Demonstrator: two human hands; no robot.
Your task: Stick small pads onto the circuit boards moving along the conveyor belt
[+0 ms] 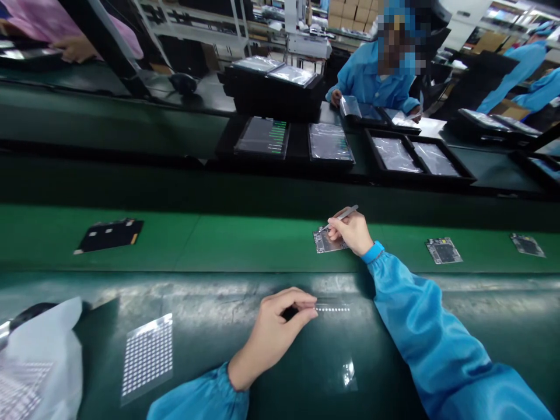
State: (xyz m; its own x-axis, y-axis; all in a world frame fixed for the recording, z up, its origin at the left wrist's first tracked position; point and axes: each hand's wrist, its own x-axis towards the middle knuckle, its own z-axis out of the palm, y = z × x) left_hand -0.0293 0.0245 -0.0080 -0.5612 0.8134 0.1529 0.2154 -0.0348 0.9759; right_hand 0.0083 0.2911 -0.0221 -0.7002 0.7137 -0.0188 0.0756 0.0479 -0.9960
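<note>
My right hand (352, 232) grips a pair of tweezers (345, 214) like a pen, over a circuit board (326, 242) on the green conveyor belt (231, 245). The tweezers' tip points at the board's upper left part; whether it touches cannot be made out. Nearer to me, my left hand (277, 326) pinches the left end of a narrow clear strip with a row of small white dots (333, 309), just above the dark green bench. To its left lies a clear sheet of white dot stickers (147, 357).
More circuit boards (444, 251) lie on the belt to the right, and a black board (109, 236) to the left. A white bag (52, 356) sits front left. Beyond the belt are black trays (420, 156) of wrapped panels, with a co-worker (376, 76) handling one.
</note>
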